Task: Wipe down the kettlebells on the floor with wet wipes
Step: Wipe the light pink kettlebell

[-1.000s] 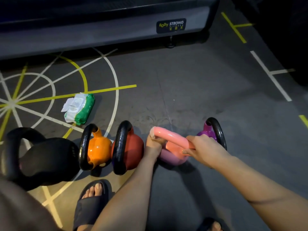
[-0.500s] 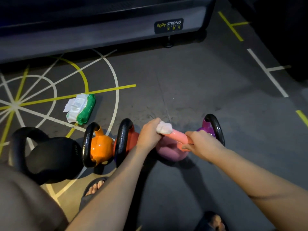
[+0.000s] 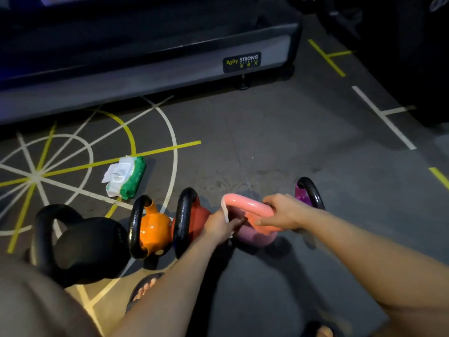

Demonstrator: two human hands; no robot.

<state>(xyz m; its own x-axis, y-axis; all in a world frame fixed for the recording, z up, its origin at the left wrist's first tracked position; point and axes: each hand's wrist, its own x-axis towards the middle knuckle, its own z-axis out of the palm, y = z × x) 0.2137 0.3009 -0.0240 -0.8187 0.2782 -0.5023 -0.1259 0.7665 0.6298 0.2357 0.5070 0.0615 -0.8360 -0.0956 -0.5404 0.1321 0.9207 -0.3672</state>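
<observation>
Head view: my right grip [image 3: 284, 211] clasps the handle [image 3: 247, 205] of the pink kettlebell [image 3: 255, 237] standing between my grips, my left grip [image 3: 218, 227] pinches the wet wipe [image 3: 225, 210] against its other end, so I'd wrap it fully round.

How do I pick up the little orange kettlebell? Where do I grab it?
Take the orange kettlebell by its black handle, reaching down from above and curling your fingers through the loop. It stands upright with the loop on top, and its round, shiny body gives you nothing to hold.
</observation>
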